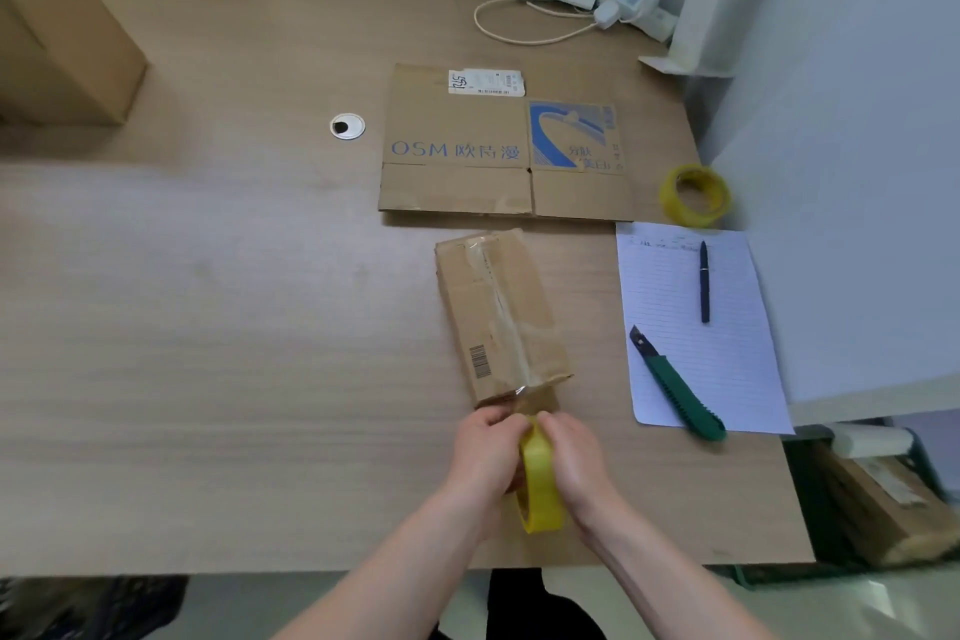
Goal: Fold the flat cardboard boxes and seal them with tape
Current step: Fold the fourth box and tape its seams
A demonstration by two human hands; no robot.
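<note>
Browns, yellows and one green on a pale wood-grain table [234, 327]

Between our fingers we see a yellow tape roll [540, 483]; just beyond them a plain brown box [498, 317] with a black barcode, further off flat brown cardboard [498, 146] printed blue, a green knife [680, 387] on white lined paper [727, 353].

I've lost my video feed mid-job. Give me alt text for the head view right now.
Both hands, left hand and right hand, hold a yellow roll of tape at the near end of a small folded brown cardboard box taped along its top seam. Beyond it lies a flat printed cardboard box; a green utility knife rests on lined paper.
</note>
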